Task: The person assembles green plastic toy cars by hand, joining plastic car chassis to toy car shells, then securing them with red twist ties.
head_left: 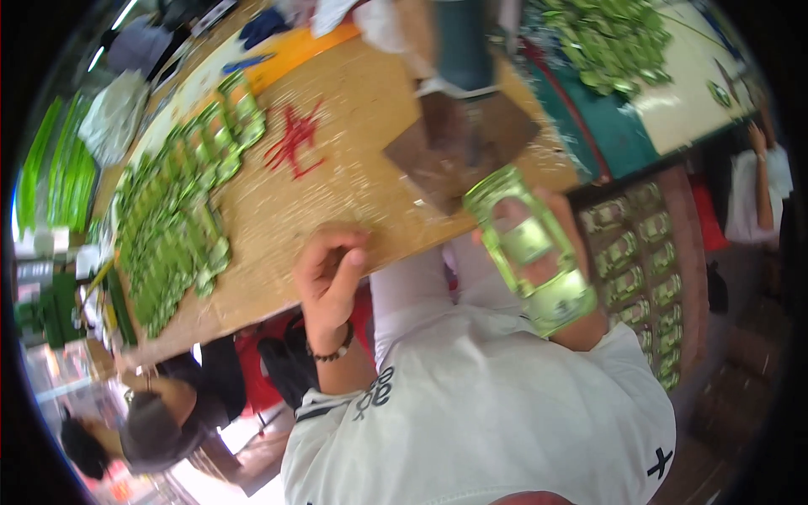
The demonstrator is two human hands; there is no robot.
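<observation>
The right hand (551, 252) is closed around a green strip (530, 248) of small packets, holding it up just off the near edge of the desk (362, 168), in front of the white shirt (505, 404). The left hand (328, 273), with a bead bracelet at its wrist, rests empty at the desk's edge, fingers loosely curled. On the wooden desk lie one brown sheet (459, 139), red scribbles (292, 139) and one long heap of green packets (181, 219); a second heap (610, 38) sits on a farther surface. A crate (644, 269) of packets stands right. Another person (160, 421) sits below left; the picture is blurred.
</observation>
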